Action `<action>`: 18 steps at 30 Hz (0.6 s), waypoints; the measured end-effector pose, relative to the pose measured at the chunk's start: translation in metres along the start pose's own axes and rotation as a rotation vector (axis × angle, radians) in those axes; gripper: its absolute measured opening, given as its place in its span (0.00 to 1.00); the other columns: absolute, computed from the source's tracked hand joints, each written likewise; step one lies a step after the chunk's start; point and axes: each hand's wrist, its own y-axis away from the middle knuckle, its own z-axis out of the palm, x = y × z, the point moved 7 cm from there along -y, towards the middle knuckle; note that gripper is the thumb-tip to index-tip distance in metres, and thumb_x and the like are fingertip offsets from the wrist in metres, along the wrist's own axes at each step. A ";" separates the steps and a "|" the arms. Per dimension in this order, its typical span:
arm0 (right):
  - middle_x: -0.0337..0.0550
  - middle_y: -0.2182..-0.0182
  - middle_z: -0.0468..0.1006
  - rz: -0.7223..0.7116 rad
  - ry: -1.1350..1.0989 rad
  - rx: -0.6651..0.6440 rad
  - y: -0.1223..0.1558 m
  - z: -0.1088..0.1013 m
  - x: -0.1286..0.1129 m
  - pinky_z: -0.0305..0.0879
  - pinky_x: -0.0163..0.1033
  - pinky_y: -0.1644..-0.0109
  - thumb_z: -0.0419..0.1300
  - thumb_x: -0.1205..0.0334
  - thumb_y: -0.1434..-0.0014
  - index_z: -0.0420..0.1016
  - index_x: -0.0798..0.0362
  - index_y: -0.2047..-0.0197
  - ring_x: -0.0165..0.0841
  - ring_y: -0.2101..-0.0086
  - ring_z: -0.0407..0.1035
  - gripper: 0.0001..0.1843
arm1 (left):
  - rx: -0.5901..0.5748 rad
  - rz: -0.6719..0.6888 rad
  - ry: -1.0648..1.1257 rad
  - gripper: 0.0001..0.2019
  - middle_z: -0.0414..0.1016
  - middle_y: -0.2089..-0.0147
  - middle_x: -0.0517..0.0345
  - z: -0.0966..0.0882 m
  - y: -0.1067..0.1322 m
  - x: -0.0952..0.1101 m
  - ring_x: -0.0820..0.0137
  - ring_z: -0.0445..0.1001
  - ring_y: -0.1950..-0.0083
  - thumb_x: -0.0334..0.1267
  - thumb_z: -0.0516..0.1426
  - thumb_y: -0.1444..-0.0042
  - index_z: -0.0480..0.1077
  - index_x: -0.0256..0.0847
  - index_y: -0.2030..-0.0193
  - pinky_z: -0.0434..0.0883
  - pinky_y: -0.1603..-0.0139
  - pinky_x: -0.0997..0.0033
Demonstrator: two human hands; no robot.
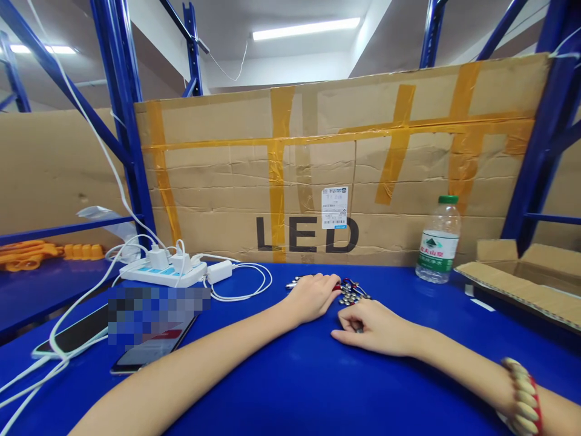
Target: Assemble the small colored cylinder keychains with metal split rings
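My left hand (315, 298) rests on the blue tabletop with its fingers bent together over the left side of a small pile of shiny round metal pieces (350, 297). A bit of red shows at its fingertips, and what lies under the fingers is hidden. Silvery pieces (291, 284) stick out past the back of that hand. Just in front of the pile, my right hand (379, 327) is curled closed, thumb and forefinger near each other. A small dark, shiny piece (360, 330) shows within its curled fingers. Dark and red cord-like strands run among the metal pieces.
On the left lie a white power strip (163, 272) with chargers, white cables, and two phones (157, 351). A plastic bottle (438, 242) and an open cardboard box (521, 287) stand at the right. A large taped carton (218, 194) walls off the back.
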 end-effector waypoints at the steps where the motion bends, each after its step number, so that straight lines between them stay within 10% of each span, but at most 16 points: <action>1: 0.33 0.84 0.61 0.001 0.000 -0.001 0.000 0.000 0.000 0.48 0.31 0.75 0.50 0.46 0.45 0.58 0.54 0.81 0.23 0.81 0.53 0.22 | 0.001 0.002 -0.001 0.12 0.72 0.61 0.55 0.000 0.000 0.000 0.68 0.70 0.59 0.40 0.40 0.38 0.58 0.39 0.55 0.66 0.61 0.70; 18: 0.33 0.85 0.61 0.010 -0.009 0.001 -0.001 0.001 0.001 0.48 0.31 0.75 0.49 0.47 0.45 0.57 0.54 0.82 0.23 0.81 0.52 0.22 | 0.010 0.006 -0.011 0.12 0.71 0.61 0.56 0.001 0.000 0.000 0.69 0.70 0.60 0.41 0.41 0.38 0.59 0.39 0.55 0.66 0.63 0.70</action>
